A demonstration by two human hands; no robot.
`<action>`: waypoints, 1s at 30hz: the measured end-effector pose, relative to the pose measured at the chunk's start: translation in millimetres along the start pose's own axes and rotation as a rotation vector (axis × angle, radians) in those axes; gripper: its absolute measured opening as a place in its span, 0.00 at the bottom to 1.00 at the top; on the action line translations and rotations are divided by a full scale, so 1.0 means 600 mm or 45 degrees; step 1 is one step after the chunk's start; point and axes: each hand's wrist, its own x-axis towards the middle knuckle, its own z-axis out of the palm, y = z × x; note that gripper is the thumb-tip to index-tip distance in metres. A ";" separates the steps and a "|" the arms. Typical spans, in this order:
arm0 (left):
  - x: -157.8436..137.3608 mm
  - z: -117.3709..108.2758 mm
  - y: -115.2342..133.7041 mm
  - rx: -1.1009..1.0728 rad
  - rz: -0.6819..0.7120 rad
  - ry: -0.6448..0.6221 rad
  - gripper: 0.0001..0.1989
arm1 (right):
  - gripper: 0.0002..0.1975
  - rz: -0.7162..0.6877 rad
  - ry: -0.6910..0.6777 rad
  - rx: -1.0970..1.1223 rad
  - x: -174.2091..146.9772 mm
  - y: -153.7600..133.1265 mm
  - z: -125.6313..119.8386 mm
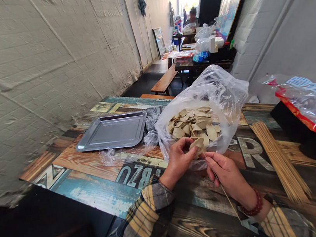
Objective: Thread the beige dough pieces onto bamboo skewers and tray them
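Between the fingers of my left hand point(179, 159) is a pale beige slice point(198, 145), thin and slightly folded. My right hand point(227, 173) pinches a thin wooden skewer point(227, 197), whose tail slants down toward the table's near edge. The skewer's upper end meets the slice, and a bit of stick shows above it. Just beyond both hands, a clear plastic bag point(224, 85) lies open with a heap of similar slices point(194, 123) inside. What kind of food the slices are, I cannot tell.
A bundle of skewers point(280, 162) lies at the right. On the left is a grey metal tray point(113, 132), beside crumpled plastic point(152, 121). A black box with red-edged plastic packaging point(306, 109) stands far right. Behind are a bench point(164, 79), cluttered tables and a person point(193, 14).
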 end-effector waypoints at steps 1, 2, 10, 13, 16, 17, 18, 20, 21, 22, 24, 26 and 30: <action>0.000 -0.001 0.001 0.015 0.009 0.001 0.06 | 0.22 -0.007 0.005 -0.042 0.001 0.002 0.000; 0.000 -0.001 0.002 0.029 0.018 0.003 0.06 | 0.22 -0.012 0.013 -0.077 0.001 0.003 0.000; 0.000 0.001 -0.005 0.073 0.072 0.005 0.09 | 0.22 0.010 0.011 -0.073 0.000 0.005 0.000; 0.000 0.000 -0.004 0.090 0.073 0.065 0.08 | 0.22 0.014 0.011 -0.058 0.001 0.008 0.000; -0.001 -0.003 0.002 -0.063 0.036 0.060 0.09 | 0.21 -0.015 0.031 -0.029 0.002 0.010 0.000; 0.000 -0.005 0.004 -0.147 0.008 0.056 0.09 | 0.21 -0.028 0.041 -0.018 0.001 0.010 0.000; 0.000 -0.006 0.005 -0.233 -0.023 0.057 0.10 | 0.21 -0.039 0.048 -0.006 0.001 0.010 -0.001; 0.003 -0.007 0.003 -0.361 -0.076 0.062 0.12 | 0.21 -0.049 0.053 0.012 0.000 0.009 -0.001; 0.004 -0.008 0.000 -0.395 -0.090 0.065 0.13 | 0.21 -0.051 0.054 0.019 -0.001 0.008 -0.002; 0.006 -0.009 -0.003 -0.408 -0.096 0.055 0.15 | 0.20 -0.053 0.051 0.024 -0.001 0.008 -0.002; 0.008 -0.011 -0.010 -0.360 -0.072 0.018 0.17 | 0.19 -0.053 0.044 0.037 -0.003 0.007 -0.003; 0.009 -0.013 -0.014 -0.207 -0.002 0.010 0.15 | 0.18 -0.055 0.033 0.067 -0.003 0.007 -0.003; 0.008 -0.017 -0.009 0.083 0.181 0.059 0.06 | 0.17 -0.042 -0.012 0.116 -0.003 0.008 -0.003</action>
